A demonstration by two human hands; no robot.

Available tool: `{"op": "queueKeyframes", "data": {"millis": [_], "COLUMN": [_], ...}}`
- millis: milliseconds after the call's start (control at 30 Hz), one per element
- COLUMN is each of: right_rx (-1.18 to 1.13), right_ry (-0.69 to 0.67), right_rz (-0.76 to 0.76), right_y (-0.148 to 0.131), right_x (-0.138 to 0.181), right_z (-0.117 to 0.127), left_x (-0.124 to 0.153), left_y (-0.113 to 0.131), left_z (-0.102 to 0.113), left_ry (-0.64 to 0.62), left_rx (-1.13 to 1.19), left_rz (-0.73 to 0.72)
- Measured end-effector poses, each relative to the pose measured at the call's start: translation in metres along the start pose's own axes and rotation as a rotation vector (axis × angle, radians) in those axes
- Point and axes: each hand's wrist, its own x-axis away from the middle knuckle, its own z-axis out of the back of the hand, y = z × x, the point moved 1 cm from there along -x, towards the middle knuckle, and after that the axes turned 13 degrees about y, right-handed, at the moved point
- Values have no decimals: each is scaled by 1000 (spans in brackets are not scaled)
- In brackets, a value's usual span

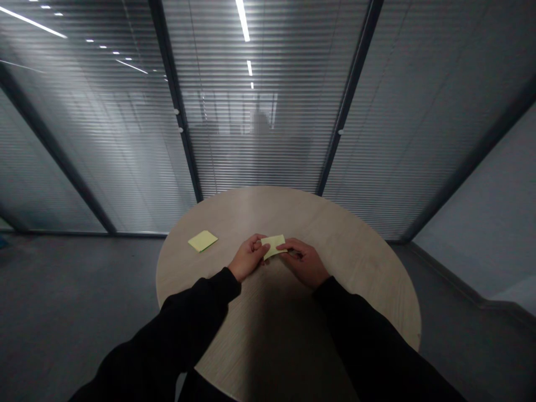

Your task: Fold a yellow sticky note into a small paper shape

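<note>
A small yellow sticky note [274, 243] is held between my two hands above the middle of the round table. My left hand [248, 258] pinches its left end, thumb on top. At its right end my right hand [305, 261] grips the note between thumb and fingers. The note looks like a narrow rectangle, perhaps folded; I cannot tell for sure. To the left, a pad of yellow sticky notes [203, 241] lies flat on the wood, apart from both hands.
The round wooden table [355, 262] stands close to a glass partition with blinds [259, 156] beyond its far edge. Dark frame posts [345, 106] divide the glass. A pale wall [494, 234] is on the right, and grey floor [84, 301] surrounds the table.
</note>
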Motion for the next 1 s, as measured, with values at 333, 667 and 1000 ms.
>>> {"op": "queueKeyframes", "data": {"millis": [333,667,1000], "right_rx": [-134,-10,-182], "right_ry": [38,-72,62], "right_rz": [-229,6,-307], "right_y": [-9,-6,1], "right_x": [1,-11,-10], "right_z": [-2,18,17], "left_x": [0,1,2], "left_y": [-2,0,3], "left_z": [-2,0,1], "left_ry": [-88,-135,-166], "left_rx": [34,31,-45], "left_rz": [73,119,51]}}
